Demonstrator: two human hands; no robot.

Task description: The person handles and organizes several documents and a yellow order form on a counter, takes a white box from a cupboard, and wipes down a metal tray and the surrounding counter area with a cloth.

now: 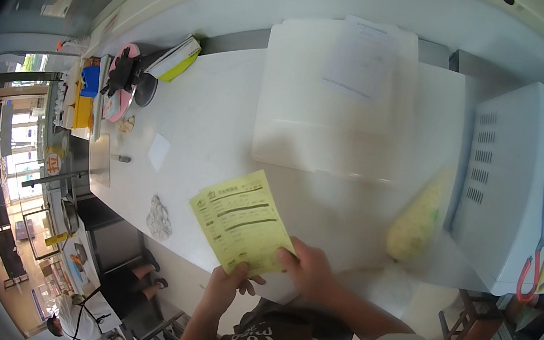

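"Which step is in hand, would you say?"

"Reading or checking, I'd judge. The yellow printed slips are held up over the near edge of the tabletop, printed side facing up. They look like at least two sheets, overlapped and slightly fanned."

"How are the hands set?"

"Both are clamped on the paper. The left hand pinches the lower edge, thumb on the printed face. The right hand grips the lower right side, its thumb also on top; most of its fingers are hidden."

"And what does the next move call for?"

"A choice of which hand lets go, I'd think. Parting the sheets would need one hand to keep its pinch while the other slides the top one off. Thin paper like that could bend or slip."

"Anything close by on the tabletop?"

"A clear bag of pale food lies toward the right end, near the near edge. A small white paper lies toward the left end, and crumpled clear plastic sits by the near edge, left of the slips. Neither hand touches any of those."
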